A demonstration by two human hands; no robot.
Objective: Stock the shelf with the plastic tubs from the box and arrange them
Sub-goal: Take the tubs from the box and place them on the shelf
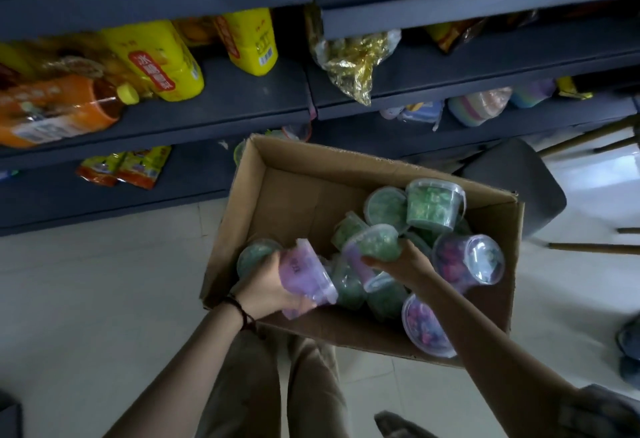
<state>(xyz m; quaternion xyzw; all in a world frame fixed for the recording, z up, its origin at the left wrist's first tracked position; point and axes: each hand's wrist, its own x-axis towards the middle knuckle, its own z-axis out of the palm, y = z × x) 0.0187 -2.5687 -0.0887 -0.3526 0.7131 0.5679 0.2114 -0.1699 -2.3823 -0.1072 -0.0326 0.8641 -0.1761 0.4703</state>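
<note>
- The left hand [266, 287] grips a purple tub [306, 276] round its side. The tub is tilted, just above the near-left corner of the box [346, 169].
- The right hand [398, 264] curls under a green tub [375, 240] raised off the pile. A second, purple one may be nested beneath it, but blur makes that hard to tell.
- The other tubs [434, 207] lie jumbled in the right half of the box, some upright and some on their sides. The left half of its bottom is bare card.
- The box sits on the pale floor [86, 299] just in front of the shelf [225, 105]. The lowest tier, beside the orange packets [131, 167], looks to have room.
- The step in hand, as I judge it, is lifting a tub in each hand, with most of the load still in the box.
- To do it well, wrap the fingers fully round each wall before rising. The lids look pressed on, and a lift by the rim could pop one.
- Turn each tub lid-up on the way over and set it at the back of the tier. Butt later ones against it, keeping colours together.
</note>
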